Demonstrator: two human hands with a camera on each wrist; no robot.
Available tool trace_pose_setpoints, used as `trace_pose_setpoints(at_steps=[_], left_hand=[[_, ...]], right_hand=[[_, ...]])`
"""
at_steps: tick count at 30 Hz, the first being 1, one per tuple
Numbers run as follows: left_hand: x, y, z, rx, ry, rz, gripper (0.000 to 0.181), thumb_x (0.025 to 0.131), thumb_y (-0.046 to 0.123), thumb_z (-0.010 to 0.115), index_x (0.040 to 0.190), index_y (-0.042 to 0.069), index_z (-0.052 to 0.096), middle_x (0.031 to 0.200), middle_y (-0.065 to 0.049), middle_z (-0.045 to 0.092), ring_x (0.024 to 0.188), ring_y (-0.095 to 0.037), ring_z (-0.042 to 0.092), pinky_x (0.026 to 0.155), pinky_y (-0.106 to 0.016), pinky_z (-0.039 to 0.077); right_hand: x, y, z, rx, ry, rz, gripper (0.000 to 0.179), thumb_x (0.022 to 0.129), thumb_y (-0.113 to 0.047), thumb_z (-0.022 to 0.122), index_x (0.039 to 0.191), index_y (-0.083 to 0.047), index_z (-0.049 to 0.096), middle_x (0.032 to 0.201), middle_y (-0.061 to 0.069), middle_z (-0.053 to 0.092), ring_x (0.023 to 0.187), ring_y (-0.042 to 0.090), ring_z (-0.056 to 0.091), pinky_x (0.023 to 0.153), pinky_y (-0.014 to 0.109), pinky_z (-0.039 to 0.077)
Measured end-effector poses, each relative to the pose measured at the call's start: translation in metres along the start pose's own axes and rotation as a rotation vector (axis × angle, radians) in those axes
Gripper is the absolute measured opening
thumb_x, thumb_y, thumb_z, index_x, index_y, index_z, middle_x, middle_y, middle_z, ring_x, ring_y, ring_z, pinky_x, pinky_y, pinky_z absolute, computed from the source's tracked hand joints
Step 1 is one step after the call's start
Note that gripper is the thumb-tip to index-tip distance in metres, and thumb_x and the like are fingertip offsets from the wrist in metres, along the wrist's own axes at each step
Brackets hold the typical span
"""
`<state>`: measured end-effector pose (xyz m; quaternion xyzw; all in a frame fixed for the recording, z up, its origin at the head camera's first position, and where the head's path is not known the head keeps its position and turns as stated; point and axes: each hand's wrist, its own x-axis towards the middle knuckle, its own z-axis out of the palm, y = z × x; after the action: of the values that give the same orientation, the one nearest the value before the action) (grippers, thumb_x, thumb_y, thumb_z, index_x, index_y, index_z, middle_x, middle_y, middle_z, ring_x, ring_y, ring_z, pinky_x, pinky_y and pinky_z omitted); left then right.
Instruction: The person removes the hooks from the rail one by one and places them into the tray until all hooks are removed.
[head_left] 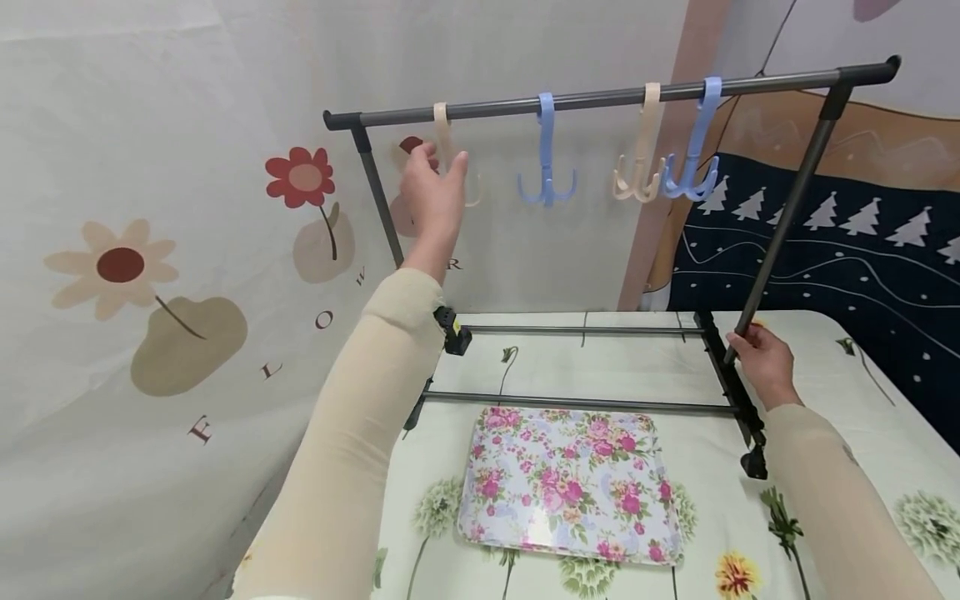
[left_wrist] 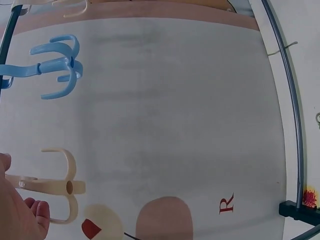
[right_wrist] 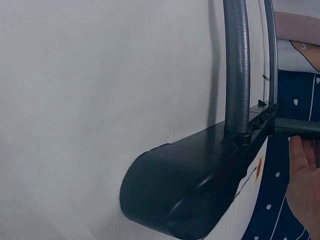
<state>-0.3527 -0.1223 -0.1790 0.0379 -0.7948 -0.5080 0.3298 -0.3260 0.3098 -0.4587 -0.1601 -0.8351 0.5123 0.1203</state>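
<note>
Pale curtain cloth printed with flowers and letters [head_left: 247,75] backs the scene, with dark-blue tree-patterned fabric [head_left: 832,258] to the right; below lies a worktop under a white flower-print cover [head_left: 592,367]. A dark grey metal rail [head_left: 607,99] spans two slanting posts. Each hook hangs by its bent top, leaving its prongs low: a beige plastic hook [head_left: 442,125] at the left end, a sky-blue plastic hook [head_left: 547,150] near the middle, a second beige hook [head_left: 646,142] and a second blue hook [head_left: 699,133] crowded together, prongs overlapping in view. The left hand [head_left: 435,200] is at the leftmost hook, thumb and fingers either side of its stem; whether they press it I cannot tell. The right hand [head_left: 768,367] has its fingers clamped on the grey right post [head_left: 789,208] near its foot, probably to steady the frame. A shiny rose-printed rectangular tray [head_left: 566,492] lies before the base, and the cream left sleeve [head_left: 356,433] hides part of the left side.
</note>
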Motion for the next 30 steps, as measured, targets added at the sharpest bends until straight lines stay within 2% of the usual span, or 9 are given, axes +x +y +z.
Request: trace_pose_setpoints(at_steps=[5,8,11,13,18,20,25,27,30], left_hand=[[0.002,0.004,0.006,0.003,0.027,-0.044,0.048,0.096,0.032,0.067,0.137,0.011,0.053,0.126,-0.006,0.058,0.109,-0.015,0.052,0.091,-0.029,0.047],[0.003,0.006,0.008,-0.01,0.037,-0.07,0.047,0.096,0.031,0.067,0.137,0.011,0.053,0.124,-0.008,0.059,0.105,-0.015,0.052,0.089,-0.03,0.048],[0.005,0.007,0.01,-0.031,0.045,-0.093,0.046,0.096,0.029,0.067,0.136,0.01,0.054,0.122,-0.009,0.059,0.1,-0.014,0.052,0.086,-0.029,0.048],[0.006,0.008,0.012,-0.034,0.055,-0.105,0.044,0.096,0.028,0.067,0.135,0.01,0.055,0.12,-0.009,0.06,0.098,-0.013,0.052,0.084,-0.028,0.047],[0.008,0.008,0.015,-0.002,0.088,-0.105,0.035,0.096,0.025,0.068,0.127,0.011,0.061,0.113,-0.006,0.065,0.095,-0.012,0.056,0.081,-0.027,0.046],[0.009,0.007,0.015,0.016,0.101,-0.091,0.03,0.096,0.024,0.068,0.123,0.01,0.064,0.11,-0.005,0.067,0.094,-0.013,0.058,0.08,-0.027,0.047],[0.009,0.004,0.017,0.019,0.122,-0.066,0.022,0.096,0.02,0.067,0.115,0.009,0.068,0.107,-0.005,0.069,0.095,-0.014,0.06,0.081,-0.027,0.048],[0.008,0.004,0.017,0.009,0.12,-0.063,0.021,0.097,0.019,0.067,0.115,0.01,0.068,0.107,-0.005,0.068,0.095,-0.014,0.06,0.082,-0.027,0.048],[0.007,0.004,0.016,0.007,0.117,-0.057,0.021,0.097,0.019,0.066,0.115,0.01,0.069,0.108,-0.005,0.069,0.096,-0.014,0.061,0.082,-0.027,0.049]], right_hand=[[0.001,0.003,0.0,-0.011,0.039,0.004,0.048,0.101,-0.04,0.056,0.126,0.001,0.059,0.109,0.005,0.064,0.098,0.02,0.055,0.079,0.046,0.048],[0.0,0.003,0.0,-0.009,0.031,0.011,0.047,0.103,-0.037,0.053,0.129,0.002,0.057,0.115,0.01,0.062,0.103,0.023,0.055,0.085,0.046,0.048],[-0.003,0.001,0.001,0.009,0.006,0.014,0.051,0.104,-0.036,0.049,0.136,0.005,0.052,0.129,0.021,0.056,0.113,0.032,0.052,0.099,0.051,0.042],[-0.003,0.002,0.001,0.012,-0.004,0.017,0.053,0.105,-0.037,0.048,0.138,0.004,0.051,0.134,0.023,0.054,0.118,0.034,0.051,0.102,0.052,0.04],[0.0,0.004,0.002,0.022,0.011,0.019,0.054,0.102,-0.043,0.052,0.134,0.001,0.056,0.131,0.018,0.058,0.116,0.03,0.053,0.094,0.05,0.046],[0.001,0.004,0.002,0.019,0.026,0.032,0.054,0.1,-0.046,0.055,0.131,-0.002,0.058,0.127,0.013,0.061,0.113,0.026,0.054,0.086,0.045,0.049],[0.0,0.001,0.002,0.044,0.015,0.022,0.052,0.102,-0.04,0.053,0.133,0.002,0.055,0.131,0.019,0.057,0.118,0.032,0.052,0.097,0.048,0.046],[-0.001,-0.001,0.002,0.055,0.01,0.02,0.051,0.103,-0.036,0.052,0.134,0.004,0.053,0.133,0.022,0.055,0.121,0.035,0.05,0.103,0.053,0.039],[-0.002,-0.002,0.001,0.044,0.011,0.024,0.049,0.104,-0.033,0.05,0.136,0.004,0.052,0.135,0.023,0.054,0.123,0.036,0.049,0.105,0.053,0.038]])
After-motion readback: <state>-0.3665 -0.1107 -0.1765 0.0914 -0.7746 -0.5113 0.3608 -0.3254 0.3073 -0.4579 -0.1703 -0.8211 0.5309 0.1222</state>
